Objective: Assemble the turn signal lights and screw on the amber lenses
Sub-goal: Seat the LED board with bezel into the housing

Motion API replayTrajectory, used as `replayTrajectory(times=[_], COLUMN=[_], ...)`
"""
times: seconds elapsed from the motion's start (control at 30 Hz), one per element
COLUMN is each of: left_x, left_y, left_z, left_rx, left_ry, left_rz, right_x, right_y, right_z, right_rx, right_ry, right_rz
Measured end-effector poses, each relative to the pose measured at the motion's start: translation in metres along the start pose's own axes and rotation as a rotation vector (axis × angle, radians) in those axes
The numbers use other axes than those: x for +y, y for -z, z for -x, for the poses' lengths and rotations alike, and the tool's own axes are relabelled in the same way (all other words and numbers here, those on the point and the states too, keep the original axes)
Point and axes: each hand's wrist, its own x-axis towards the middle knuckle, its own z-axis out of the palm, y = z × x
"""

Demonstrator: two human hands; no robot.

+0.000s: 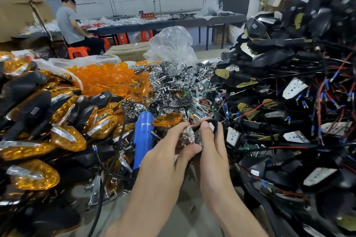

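Pinching faceted chrome reflector (187,135), black housing (215,123), grey dotted board (198,137)

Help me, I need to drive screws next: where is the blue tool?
Head view, centre: the blue tool lies just left of the left hand, right of the finished amber lights, its top beside a loose amber lens.

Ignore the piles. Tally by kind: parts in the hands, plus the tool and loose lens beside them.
chrome reflector, held by left hand: 1
black housing, held by right hand: 1
blue power screwdriver: 1
loose amber lens: 1
Total: 4
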Motion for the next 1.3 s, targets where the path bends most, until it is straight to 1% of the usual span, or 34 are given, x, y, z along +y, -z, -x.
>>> replayTrajectory(times=[0.23,0.4,0.5,0.6,0.7,0.87,1.07,1.2,1.3], left_x=[0.008,0.008,0.012,0.018,0.020,0.023,0.025,0.024,0.021], left_y=[-0.009,-0.013,-0.013,-0.017,-0.019,-0.021,-0.020,-0.021,-0.024], left_z=[-0.002,-0.006,-0.009,-0.012,-0.013,-0.011,-0.014,-0.013,-0.013], left_rx=[-0.028,-0.045,-0.042,-0.024,-0.009,-0.032,-0.030,-0.032,-0.058], left_ry=[0.031,0.031,0.014,0.003,0.004,0.011,0.057,0.049,0.075], left_rz=[-0.066,-0.108,-0.112,-0.154,-0.178,-0.213,-0.173,-0.175,-0.186], right_x=[0.000,-0.002,0.001,0.002,0.002,0.001,0.000,-0.002,-0.003], right_y=[0.005,0.004,0.007,0.009,0.011,0.012,0.012,0.011,0.011], right_z=[-0.002,-0.003,-0.005,-0.006,-0.005,-0.004,-0.004,-0.003,-0.003], right_rx=[0.030,-0.020,0.005,-0.023,-0.024,-0.037,-0.055,-0.026,-0.025], right_ry=[-0.097,-0.101,-0.109,-0.080,-0.105,-0.129,-0.111,-0.128,-0.122], right_rz=[-0.077,-0.120,-0.166,-0.171,-0.177,-0.191,-0.196,-0.156,-0.148])
